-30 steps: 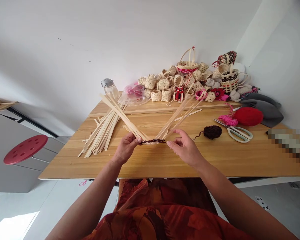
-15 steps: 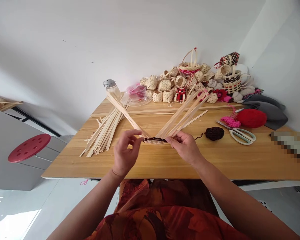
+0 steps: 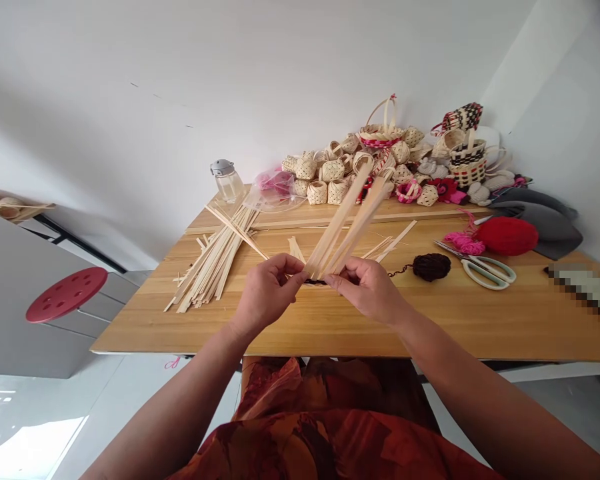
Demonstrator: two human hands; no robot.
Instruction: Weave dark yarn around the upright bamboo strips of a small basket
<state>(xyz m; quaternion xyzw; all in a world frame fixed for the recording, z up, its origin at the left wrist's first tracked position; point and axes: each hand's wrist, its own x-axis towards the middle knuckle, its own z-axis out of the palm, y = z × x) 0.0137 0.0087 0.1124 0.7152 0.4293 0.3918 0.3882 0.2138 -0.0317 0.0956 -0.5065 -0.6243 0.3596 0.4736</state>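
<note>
Between my hands is a small woven piece of pale wooden strips (image 3: 341, 223), its long loose ends fanning up and away from me. Dark brown yarn (image 3: 316, 281) runs along its near edge, mostly covered by my fingers. My left hand (image 3: 273, 288) pinches the left side of the weave, thumb against fingers. On the right side, my right hand (image 3: 363, 287) grips the piece with the thumb on top. A strand leads from behind my right hand to a ball of dark brown yarn (image 3: 431, 267) on the table.
A pile of loose strips (image 3: 215, 260) lies left on the wooden table (image 3: 300, 333). Scissors (image 3: 487, 268), a red yarn ball (image 3: 509, 236) and pink yarn (image 3: 464, 243) lie right. Many small woven baskets (image 3: 333, 171) are heaped behind, beside a bottle (image 3: 227, 181). A red stool (image 3: 66, 294) stands left.
My left hand has moved right, from the left end of the weave to nearer my right hand. The strips' loose ends have shifted and now stand closer together.
</note>
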